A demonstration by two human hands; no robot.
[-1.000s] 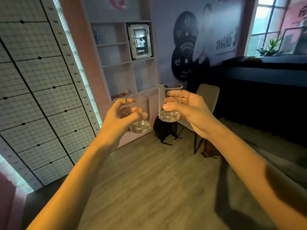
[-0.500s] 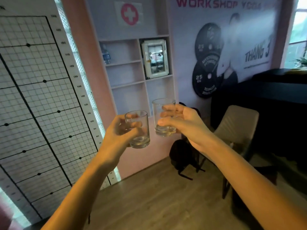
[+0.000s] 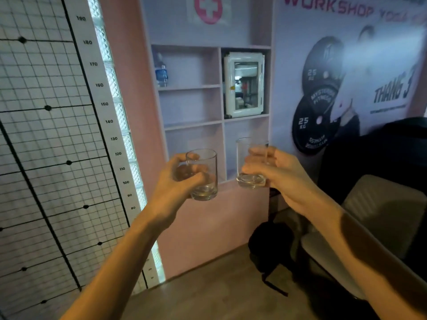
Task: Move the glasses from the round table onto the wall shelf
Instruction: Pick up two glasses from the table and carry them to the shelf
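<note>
Straight ahead, the pink wall shelf has bare cubbies, and with the left hand and right hand each wrapped around an upright glass tumbler, both should go in level, bases first, clear of the dividers.

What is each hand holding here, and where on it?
Left hand grips a clear glass around its middle. Right hand grips a second glass around its side, above the thick base.
</note>
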